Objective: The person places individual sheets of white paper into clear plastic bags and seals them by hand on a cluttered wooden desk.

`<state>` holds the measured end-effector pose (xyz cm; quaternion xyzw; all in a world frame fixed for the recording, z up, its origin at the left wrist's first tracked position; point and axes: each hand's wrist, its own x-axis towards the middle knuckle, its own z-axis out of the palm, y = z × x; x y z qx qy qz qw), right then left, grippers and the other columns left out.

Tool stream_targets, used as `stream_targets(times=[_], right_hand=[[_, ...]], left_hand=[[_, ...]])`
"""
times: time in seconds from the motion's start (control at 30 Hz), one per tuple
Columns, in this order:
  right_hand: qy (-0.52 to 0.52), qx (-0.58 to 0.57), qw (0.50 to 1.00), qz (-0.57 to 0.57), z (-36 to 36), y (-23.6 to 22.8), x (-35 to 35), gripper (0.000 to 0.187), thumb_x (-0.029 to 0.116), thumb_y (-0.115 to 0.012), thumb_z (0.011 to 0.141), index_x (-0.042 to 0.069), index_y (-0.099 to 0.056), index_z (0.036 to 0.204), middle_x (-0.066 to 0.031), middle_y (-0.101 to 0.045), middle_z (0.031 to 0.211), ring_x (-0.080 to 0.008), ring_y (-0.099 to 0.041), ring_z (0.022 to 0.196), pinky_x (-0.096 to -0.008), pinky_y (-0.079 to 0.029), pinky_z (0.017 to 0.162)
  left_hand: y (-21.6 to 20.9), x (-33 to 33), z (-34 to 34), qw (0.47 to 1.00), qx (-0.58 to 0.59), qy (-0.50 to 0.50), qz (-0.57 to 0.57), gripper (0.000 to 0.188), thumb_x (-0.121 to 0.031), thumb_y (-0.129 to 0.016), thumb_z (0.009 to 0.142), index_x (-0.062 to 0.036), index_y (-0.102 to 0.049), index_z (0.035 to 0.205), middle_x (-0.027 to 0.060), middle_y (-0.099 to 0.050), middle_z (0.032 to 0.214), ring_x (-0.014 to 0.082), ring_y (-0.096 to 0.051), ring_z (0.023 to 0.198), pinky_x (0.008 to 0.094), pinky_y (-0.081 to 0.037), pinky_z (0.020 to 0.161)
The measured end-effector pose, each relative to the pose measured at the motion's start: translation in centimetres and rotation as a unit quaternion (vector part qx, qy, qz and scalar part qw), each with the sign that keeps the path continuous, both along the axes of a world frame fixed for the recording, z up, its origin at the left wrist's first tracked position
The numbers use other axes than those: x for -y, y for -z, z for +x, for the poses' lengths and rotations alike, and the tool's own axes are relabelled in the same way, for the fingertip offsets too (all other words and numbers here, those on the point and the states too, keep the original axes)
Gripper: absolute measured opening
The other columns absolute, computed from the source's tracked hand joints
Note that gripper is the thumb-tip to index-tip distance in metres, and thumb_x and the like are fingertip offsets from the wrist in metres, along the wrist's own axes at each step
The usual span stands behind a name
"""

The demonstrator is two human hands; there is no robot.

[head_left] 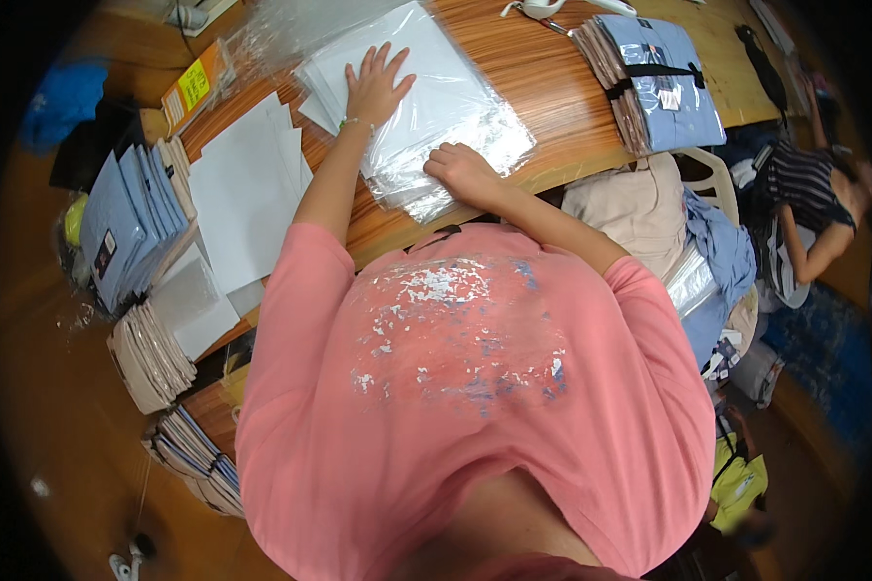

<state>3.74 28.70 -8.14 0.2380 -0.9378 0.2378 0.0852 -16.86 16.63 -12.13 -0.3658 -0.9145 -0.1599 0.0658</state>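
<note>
A stack of clear plastic bags with white sheets (446, 92) lies on the wooden table in front of me. My left hand (376, 92) rests flat on the upper left of the stack, its fingers spread. Near the stack's lower right edge, my right hand (463, 176) has its fingers curled down against the shiny plastic. Whether a bag edge is pinched under those fingers is hidden from view. Loose white sheets (237, 194) lie left of my left forearm.
A strapped pile of bagged blue garments (664, 87) stands at the right on the table (552, 97). Folded blue garments (126, 228) and beige bundles (150, 353) line the left edge. Beige cloth (635, 198) covers a chair at the right. Other people (824, 194) are farther right.
</note>
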Motion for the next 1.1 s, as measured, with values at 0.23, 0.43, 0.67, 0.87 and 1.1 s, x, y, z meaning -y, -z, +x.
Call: stream_targets(times=[0.23, 0.43, 0.67, 0.87, 1.1], right_hand=[[-0.006, -0.053, 0.997, -0.051, -0.2, -2.8, -0.1, 0.015, 0.002, -0.055, 0.067, 0.005, -0.055, 0.082, -0.0074, -0.054, 0.081, -0.0247, -0.053, 0.080, -0.0336, -0.048, 0.071], [-0.048, -0.049, 0.994, -0.079, 1.9, -5.6, -0.1, 0.015, 0.005, -0.059, 0.066, 0.005, -0.052, 0.080, -0.0076, -0.052, 0.080, -0.0244, -0.052, 0.079, -0.0341, -0.047, 0.070], [-0.067, 0.118, 0.986, -0.099, 6.2, -8.2, -3.3, 0.020, 0.002, -0.065, 0.064, 0.004, -0.056, 0.082, -0.0072, -0.054, 0.085, -0.0268, -0.053, 0.086, -0.0362, -0.047, 0.073], [0.066, -0.025, 0.997, -0.002, 2.8, -7.7, -6.5, 0.038, -0.004, -0.058, 0.069, 0.008, -0.063, 0.104, -0.0077, -0.058, 0.108, -0.0253, -0.055, 0.101, -0.0369, -0.043, 0.085], [-0.024, 0.084, 0.987, 0.134, 0.4, -5.4, -8.2, 0.016, 0.003, -0.059, 0.071, 0.009, -0.060, 0.086, -0.0030, -0.059, 0.090, -0.0215, -0.055, 0.094, -0.0332, -0.041, 0.082]], left_hand=[[-0.1, 0.0, 0.0, 1.000, -0.003, 0.003, 0.001, 0.055, -0.051, -0.047, 0.089, -0.0282, -0.040, 0.138, 0.0074, -0.030, 0.149, 0.0282, -0.021, 0.139, 0.0649, -0.012, 0.106], [0.2, 0.3, 0.2, 1.000, 0.007, 0.003, -0.006, 0.053, -0.050, -0.046, 0.091, -0.0296, -0.040, 0.139, 0.0054, -0.028, 0.150, 0.0273, -0.020, 0.140, 0.0646, -0.012, 0.106], [0.4, 0.2, 0.4, 1.000, 0.006, -0.002, -0.006, 0.053, -0.052, -0.044, 0.091, -0.0303, -0.039, 0.139, 0.0054, -0.027, 0.150, 0.0269, -0.019, 0.140, 0.0627, -0.010, 0.107], [0.6, 0.2, 0.3, 1.000, 0.000, -0.001, -0.010, 0.054, -0.053, -0.043, 0.091, -0.0302, -0.038, 0.140, 0.0059, -0.027, 0.150, 0.0266, -0.019, 0.140, 0.0623, -0.010, 0.108], [0.4, 0.1, 0.2, 1.000, -0.008, 0.000, -0.017, 0.054, -0.053, -0.043, 0.091, -0.0299, -0.039, 0.140, 0.0061, -0.028, 0.150, 0.0266, -0.019, 0.140, 0.0623, -0.010, 0.108]])
